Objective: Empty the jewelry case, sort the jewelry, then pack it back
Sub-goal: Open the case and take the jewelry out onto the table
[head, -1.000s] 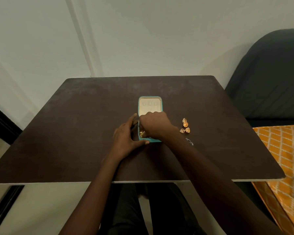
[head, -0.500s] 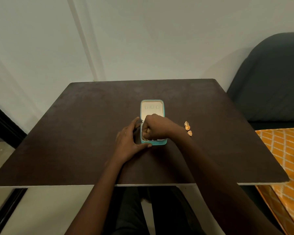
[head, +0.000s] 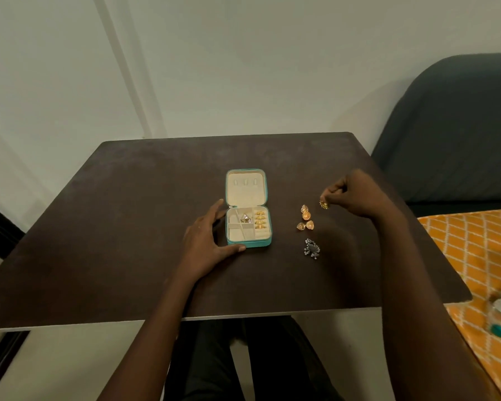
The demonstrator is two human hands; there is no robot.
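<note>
Jewelry case point(head: 248, 224) open at frame centre on tabletop point(head: 128, 227); left hand point(head: 207, 237) spread, bracing its left side. Right hand point(head: 352, 195) pinches gold earring point(head: 324, 204) right of centre, above the sorted earrings point(head: 305, 217). Risk: a loose pinch drops it into that cluster, scattering the pieces.

A single wide-angle camera sits on the person's head, looking forward and down from the near edge of a dark table point(head: 128, 227). It is close enough that both forearms rise from the bottom of the picture. The open case point(head: 248, 209) lies almost dead centre, with the wall point(head: 243, 68) at twelve o'clock, a dark sofa point(head: 460, 125) at two and an orange cloth point(head: 475, 256) at four. No second view overlaps it.
</note>
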